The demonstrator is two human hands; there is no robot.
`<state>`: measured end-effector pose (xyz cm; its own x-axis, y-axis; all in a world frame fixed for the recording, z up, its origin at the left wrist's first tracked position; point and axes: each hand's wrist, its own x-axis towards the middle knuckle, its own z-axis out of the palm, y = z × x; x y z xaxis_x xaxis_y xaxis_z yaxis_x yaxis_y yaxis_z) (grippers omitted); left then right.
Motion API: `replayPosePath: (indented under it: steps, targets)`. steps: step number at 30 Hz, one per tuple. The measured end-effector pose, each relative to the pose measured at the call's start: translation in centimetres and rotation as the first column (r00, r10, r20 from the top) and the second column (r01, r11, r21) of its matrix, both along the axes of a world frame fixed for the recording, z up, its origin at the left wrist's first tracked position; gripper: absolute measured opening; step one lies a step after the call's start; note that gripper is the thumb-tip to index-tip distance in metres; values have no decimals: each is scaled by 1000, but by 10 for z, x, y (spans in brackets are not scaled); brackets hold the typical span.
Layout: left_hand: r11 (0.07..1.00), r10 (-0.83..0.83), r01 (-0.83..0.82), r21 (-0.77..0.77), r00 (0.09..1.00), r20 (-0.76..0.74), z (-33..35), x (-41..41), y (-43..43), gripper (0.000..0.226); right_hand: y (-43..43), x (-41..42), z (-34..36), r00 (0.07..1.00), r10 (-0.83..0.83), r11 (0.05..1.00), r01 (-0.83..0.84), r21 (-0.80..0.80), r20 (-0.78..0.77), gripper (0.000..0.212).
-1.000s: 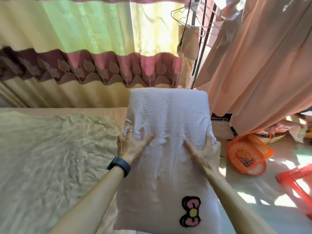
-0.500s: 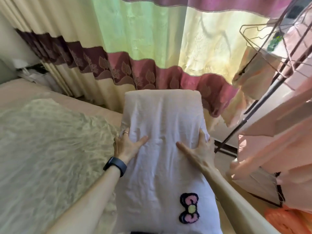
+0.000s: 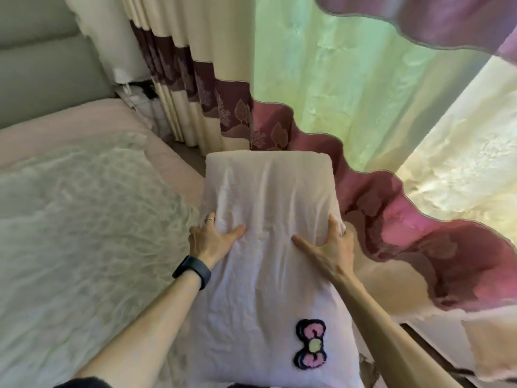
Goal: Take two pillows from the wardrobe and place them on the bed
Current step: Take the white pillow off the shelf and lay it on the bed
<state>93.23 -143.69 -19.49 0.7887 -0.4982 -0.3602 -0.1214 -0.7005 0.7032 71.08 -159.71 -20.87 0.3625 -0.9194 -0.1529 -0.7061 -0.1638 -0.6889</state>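
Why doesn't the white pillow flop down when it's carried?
The white pillow probably is soft but well stuffed: fingers dent it, yet its far end stays level. It looks light, carried by the left hand and right hand at its sides.

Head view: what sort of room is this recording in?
Most likely a home bedroom. A bed with a rumpled cover fills the left, a padded headboard stands behind it, long window curtains hang ahead, and both hands carry a white pillow.
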Motion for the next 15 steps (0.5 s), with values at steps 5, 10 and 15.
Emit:
replayPosePath:
  steps: [5,10,15]
  targets:
    - [990,139,-140,27,990,28,-3,47,-41,109,-71,69,-4,990,143,990,-143,20,-15,118]
    - [948,311,-311,64,950,6,-10,76,-85,112,-144,137,-15,952,305,952,-304,35,-37,117]
    - [860,504,-505,73,863,29,-15,88,-137,106,-224,202,-19,856,517,855,-515,58,-20,118]
